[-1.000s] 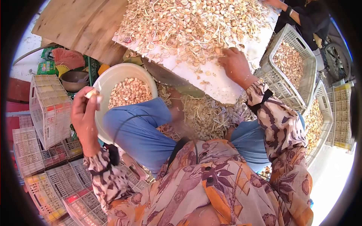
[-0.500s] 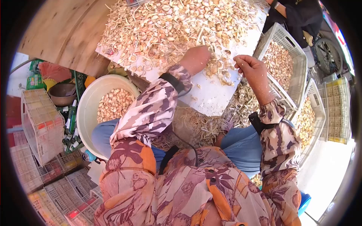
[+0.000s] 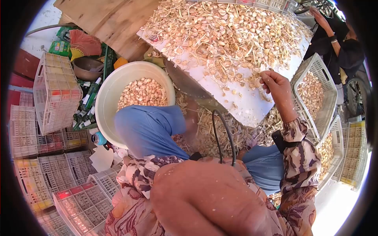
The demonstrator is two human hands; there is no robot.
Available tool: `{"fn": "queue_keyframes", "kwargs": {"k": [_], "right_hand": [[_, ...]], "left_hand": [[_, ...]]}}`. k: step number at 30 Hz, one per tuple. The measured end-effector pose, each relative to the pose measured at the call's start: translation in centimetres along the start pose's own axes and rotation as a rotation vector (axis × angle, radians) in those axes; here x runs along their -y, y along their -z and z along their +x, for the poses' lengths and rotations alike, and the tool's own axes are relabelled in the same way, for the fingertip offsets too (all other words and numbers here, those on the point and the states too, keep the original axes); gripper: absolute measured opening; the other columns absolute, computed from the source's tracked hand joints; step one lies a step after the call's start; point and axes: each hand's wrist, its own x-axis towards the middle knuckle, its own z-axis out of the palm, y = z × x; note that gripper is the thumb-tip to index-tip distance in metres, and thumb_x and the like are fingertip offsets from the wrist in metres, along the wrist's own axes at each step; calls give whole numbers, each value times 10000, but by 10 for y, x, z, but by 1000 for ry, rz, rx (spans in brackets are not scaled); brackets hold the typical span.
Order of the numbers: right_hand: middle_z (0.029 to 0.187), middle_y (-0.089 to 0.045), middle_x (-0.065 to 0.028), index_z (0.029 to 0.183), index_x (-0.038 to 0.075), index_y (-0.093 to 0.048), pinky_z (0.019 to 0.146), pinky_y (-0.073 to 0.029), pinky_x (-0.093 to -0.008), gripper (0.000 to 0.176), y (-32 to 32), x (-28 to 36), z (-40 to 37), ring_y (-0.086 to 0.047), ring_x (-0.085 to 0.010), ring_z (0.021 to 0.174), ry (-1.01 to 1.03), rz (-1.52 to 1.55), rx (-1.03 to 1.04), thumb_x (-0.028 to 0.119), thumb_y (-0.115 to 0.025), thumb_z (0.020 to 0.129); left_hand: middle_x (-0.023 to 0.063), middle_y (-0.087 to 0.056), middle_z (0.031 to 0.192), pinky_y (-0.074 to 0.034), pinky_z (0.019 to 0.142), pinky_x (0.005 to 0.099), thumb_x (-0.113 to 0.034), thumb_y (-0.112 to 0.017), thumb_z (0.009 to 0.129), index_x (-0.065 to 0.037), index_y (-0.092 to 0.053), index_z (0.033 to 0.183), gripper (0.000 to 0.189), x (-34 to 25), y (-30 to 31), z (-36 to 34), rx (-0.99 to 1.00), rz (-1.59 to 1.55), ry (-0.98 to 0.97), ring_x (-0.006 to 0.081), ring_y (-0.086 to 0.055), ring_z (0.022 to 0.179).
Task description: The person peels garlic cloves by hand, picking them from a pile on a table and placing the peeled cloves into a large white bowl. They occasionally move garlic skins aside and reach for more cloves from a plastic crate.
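Broad, loose pile of pinkish-cream papery garlic cloves [image 3: 228,35], upper centre, lies up-left of the nearer right hand [image 3: 281,89], fingertips together. Left hand [image 3: 208,196], lower centre: finger state unclear.

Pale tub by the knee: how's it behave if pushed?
The tub would probably slide rather than tip: it's wide, with the cloves low inside. Those might roll or shift, being small, rounded and loose. The tub looks smooth, so likely slippery.

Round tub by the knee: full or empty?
Partly full: garlic cloves lie in the tub, its bare side showing above them. The knee hides part.
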Motion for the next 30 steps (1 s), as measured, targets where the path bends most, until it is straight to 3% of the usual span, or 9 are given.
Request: {"fn": "queue_keyframes", "kwargs": {"k": [2,11,13,15,17,22,26,28,30], "right_hand": [[721,-636,-30,936,-1,-671,550,-436,-229,211,-27,11,19,-560,-87,615,49,-58,21,184,-611,854],[888,-641,-116,961,60,-662,723,-485,-390,192,-182,15,173,-605,-303,835,763,-667,106,163,-606,809],[894,-587,-107,933,81,-655,775,-476,-404,181,-209,0,191,-562,-304,940,755,-940,132,137,-601,770],[893,-588,-96,915,84,-662,754,-484,-394,161,-204,-4,197,-568,-300,924,828,-968,208,115,-602,769],[894,-607,-96,930,85,-666,732,-490,-383,170,-190,-15,198,-586,-292,884,840,-978,191,120,-614,772],[786,-649,-56,1004,15,-657,610,-469,-226,207,-124,30,142,-588,-127,627,62,51,182,159,-628,858],[763,-633,-38,1015,-24,-642,593,-471,-218,223,-89,56,71,-552,-92,596,4,266,180,136,-610,863],[753,-633,-57,972,-26,-646,574,-475,-234,203,-71,37,41,-566,-100,610,318,51,143,123,-606,840],[679,-619,-46,905,-9,-647,508,-463,-257,160,-33,68,0,-584,-110,565,60,50,0,121,-588,834]], "left_hand": [[369,-558,898,-571,611,357,84,-631,793,188,-578,930,180,7,-5,-2,-62,241,-418,358,-641,690],[316,-588,934,-573,608,335,72,-659,764,135,-607,864,129,-38,33,-23,-316,188,-337,335,-640,702],[267,-569,985,-537,578,372,108,-531,812,54,-608,883,117,-102,58,-36,-344,381,28,277,-633,724],[98,-634,833,-500,705,243,65,-641,727,71,-631,831,105,-117,45,-57,-825,1091,72,153,-614,706],[101,-645,893,-495,756,260,26,-651,747,46,-647,866,120,-158,59,-79,-876,2129,774,202,-624,751],[118,-642,921,-487,754,306,-78,-595,845,17,-621,987,173,-137,91,-87,-1137,1624,769,239,-631,835],[66,-605,906,-456,698,242,-171,-540,915,14,-517,1146,296,-60,127,-90,-865,1489,770,128,-584,789],[48,-573,853,-450,655,246,-178,-534,920,9,-470,1192,336,-11,137,-79,-740,1423,742,104,-535,720],[27,-542,797,-436,580,226,-187,-516,926,0,-494,1170,308,39,133,-56,-657,1276,602,78,-511,673]]}}
